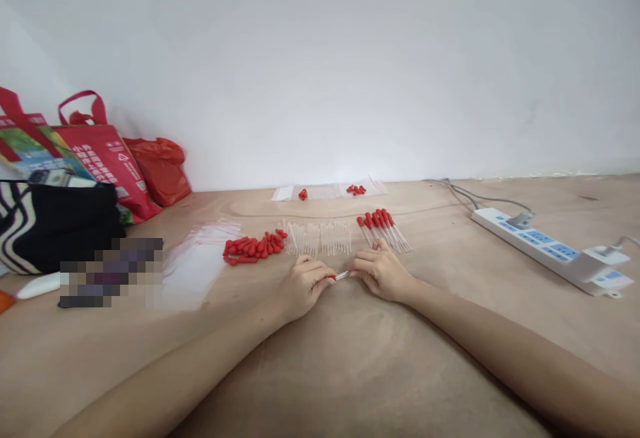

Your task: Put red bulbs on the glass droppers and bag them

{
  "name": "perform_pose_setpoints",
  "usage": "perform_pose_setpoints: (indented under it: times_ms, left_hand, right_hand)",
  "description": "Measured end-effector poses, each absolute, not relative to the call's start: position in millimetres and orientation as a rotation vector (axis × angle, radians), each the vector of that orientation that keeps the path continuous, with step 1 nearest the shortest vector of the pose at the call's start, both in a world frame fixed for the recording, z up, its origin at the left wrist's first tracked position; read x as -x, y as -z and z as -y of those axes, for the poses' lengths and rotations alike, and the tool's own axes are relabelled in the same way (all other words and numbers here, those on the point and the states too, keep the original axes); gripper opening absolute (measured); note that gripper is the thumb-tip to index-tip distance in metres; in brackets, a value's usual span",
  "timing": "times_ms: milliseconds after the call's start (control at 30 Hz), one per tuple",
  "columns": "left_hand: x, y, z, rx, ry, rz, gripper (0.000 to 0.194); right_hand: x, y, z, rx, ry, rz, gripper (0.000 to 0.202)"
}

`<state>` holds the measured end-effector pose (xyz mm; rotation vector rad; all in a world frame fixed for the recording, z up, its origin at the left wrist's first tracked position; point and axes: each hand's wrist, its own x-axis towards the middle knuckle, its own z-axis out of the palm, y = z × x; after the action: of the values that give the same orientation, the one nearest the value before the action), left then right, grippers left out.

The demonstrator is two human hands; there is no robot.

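My left hand (306, 289) is closed in a pinch around a red rubber bulb (332, 278), of which only the tip shows. From the bulb a clear glass dropper tube (342, 276) runs to the fingers of my right hand (384, 273), closed on its other end. How deep the tube sits in the bulb is hidden. A heap of red rubber bulbs (256, 248) lies beyond my left hand. Rows of bare glass tubes (335, 238) are laid out past both hands. Just beyond my right hand rest several droppers (384, 223) with red bulbs on their ends.
Clear zip bags (193, 268) lie flat on the left. Near the wall are more bags holding red bulbs (357, 190). A power strip (545, 248) with cables stands right. Red shopping bags (107, 165) and a black cloth bag (70, 228) fill the left edge.
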<state>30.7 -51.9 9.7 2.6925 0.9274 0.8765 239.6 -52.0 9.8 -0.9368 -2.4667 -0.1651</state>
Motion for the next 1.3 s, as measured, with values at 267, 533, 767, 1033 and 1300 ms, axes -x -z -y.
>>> perform_pose_setpoints:
  times_ms: [267, 533, 767, 1033, 1300]
  left_hand:
    - [-31, -9, 53, -2.756, -0.95, -0.931, 0.023]
    - [-32, -13, 56, -2.843, -0.924, -0.773, 0.019]
    - [-31, -9, 55, -2.869, -0.929, -0.738, 0.015]
    - [-29, -12, 49, -2.869, -0.956, -0.847, 0.016]
    - [-20, -16, 49, -2.752, -1.001, -1.268, 0.044]
  right_hand:
    - [-234, -4, 59, 0.971, 0.165, 2.394, 0.021]
    - [-231, -7, 63, 0.923, -0.004, 2.422, 0.022]
    - [-222, -6, 68, 1.028, -0.154, 2.391, 0.025]
    - [-220, -13, 63, 1.07, -0.09, 2.47, 0.025]
    - [-237, -22, 53, 1.243, -0.056, 2.294, 0.02]
